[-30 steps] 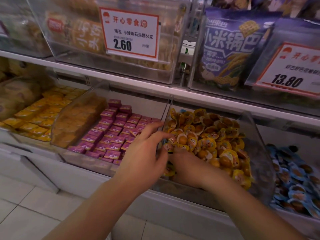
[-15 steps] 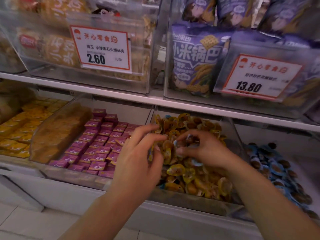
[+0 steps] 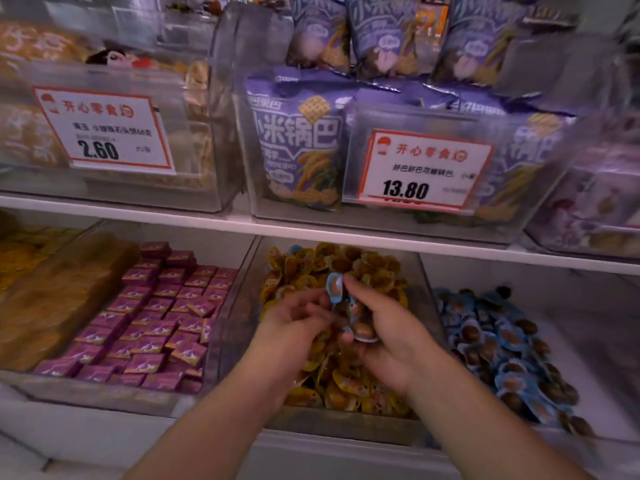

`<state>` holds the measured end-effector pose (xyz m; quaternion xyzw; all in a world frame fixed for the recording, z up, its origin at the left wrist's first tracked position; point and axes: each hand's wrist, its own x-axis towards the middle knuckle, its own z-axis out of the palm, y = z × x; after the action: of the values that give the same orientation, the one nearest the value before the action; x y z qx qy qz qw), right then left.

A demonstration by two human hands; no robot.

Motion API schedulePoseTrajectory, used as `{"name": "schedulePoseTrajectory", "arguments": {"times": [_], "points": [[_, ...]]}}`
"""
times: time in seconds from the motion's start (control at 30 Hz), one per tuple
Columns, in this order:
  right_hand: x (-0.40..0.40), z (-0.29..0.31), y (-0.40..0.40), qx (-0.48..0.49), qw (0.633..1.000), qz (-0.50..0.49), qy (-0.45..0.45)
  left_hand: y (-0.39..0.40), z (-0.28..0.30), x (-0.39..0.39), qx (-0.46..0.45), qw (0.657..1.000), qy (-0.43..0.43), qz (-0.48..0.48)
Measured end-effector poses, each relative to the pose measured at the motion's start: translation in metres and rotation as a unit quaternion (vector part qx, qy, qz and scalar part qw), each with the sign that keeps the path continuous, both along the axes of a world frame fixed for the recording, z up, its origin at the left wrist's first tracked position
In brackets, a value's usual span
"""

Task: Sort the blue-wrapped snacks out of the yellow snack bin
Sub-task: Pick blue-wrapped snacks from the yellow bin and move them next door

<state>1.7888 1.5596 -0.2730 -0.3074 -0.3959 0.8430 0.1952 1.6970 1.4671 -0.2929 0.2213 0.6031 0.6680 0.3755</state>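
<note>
Hands over the yellow snack bin (image 3: 420, 282), mid-pick. Right hand (image 3: 388, 337) grips a small bunch of blue-wrapped snacks (image 3: 335, 288): one pinched up at its fingertips, at least one more cupped against the palm at about 6 o'clock of that. Left hand (image 3: 294, 320) sits just at 9 o'clock of the right, fingers curled in toward the same bunch; whether it actually pinches a wrapper or only touches, cannot tell, blur. Both hands above the yellow-wrapped snacks (image 3: 346, 386).

Step, as judged: collecting strays, not yet dropped off. Next move probably calls for carrying the bunch toward 3 o'clock, over the divider, into the blue snack bin (image 3: 568, 306) where the matching pile (image 3: 502, 348) lies, and letting go there without spilling yellow ones along. A blue piece shows at the bin's back edge near 12 o'clock, so more picking seems left.

Versus half a second ago: hands closer together, blue wrappers now clearly lifted clear of the heap; camera tilted up, shelf tags (image 3: 424, 169) larger in view. Purple boxes (image 3: 162, 317) at 9 o'clock untouched.
</note>
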Motion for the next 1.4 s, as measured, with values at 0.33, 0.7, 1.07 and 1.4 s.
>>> {"name": "schedulePoseTrajectory", "arguments": {"times": [0.33,0.7,1.07,1.4], "points": [[0.002,-0.009,0.002,-0.012,0.999,0.008,-0.048,-0.007,-0.006,0.000,0.004,0.925,0.373,-0.074],[0.005,-0.004,-0.001,0.003,0.999,-0.004,-0.032,-0.017,-0.009,-0.011,-0.009,0.962,0.224,-0.159],[0.020,0.002,0.007,0.238,0.968,-0.048,-0.069,-0.007,-0.026,-0.001,-0.051,0.863,0.487,-0.123],[0.043,0.013,-0.001,0.237,0.969,0.036,-0.051,0.000,0.003,0.017,0.125,0.930,0.342,0.045]]}}
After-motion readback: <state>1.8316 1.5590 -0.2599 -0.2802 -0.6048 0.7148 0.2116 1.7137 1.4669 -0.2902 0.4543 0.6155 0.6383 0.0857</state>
